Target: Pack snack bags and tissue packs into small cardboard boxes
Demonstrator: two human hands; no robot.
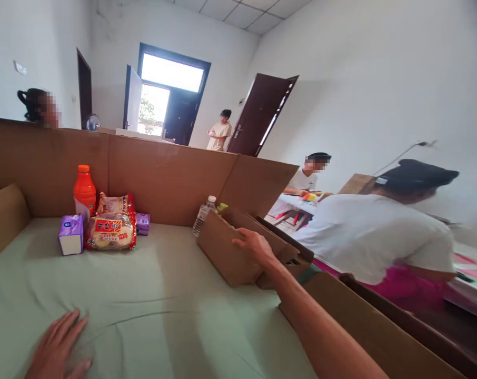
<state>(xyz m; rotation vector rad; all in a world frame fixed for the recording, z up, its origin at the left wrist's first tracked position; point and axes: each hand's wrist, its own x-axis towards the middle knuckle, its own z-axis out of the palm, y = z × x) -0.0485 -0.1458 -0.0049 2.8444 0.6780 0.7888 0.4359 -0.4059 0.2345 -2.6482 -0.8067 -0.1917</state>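
Note:
My right hand (pixel 253 245) reaches forward and rests on the top edge of a brown cardboard box (pixel 230 258) on the right of the green cloth (pixel 143 305); its fingers curl over the box rim. A clear water bottle (pixel 204 216) stands just behind that box. My left hand (pixel 59 347) lies flat on the cloth at the lower left, fingers spread, holding nothing. At the back left stand an orange drink bottle (pixel 84 192), a red snack bag (pixel 112 229), a purple tissue pack (pixel 71 235) and a small purple pack (pixel 142 223).
A tall cardboard wall (pixel 163 176) rings the cloth at the back, with a cardboard flap (pixel 3 218) at far left. A person in a white shirt (pixel 373 237) leans close on the right. Other people sit or stand behind, near the open doors (pixel 258 113).

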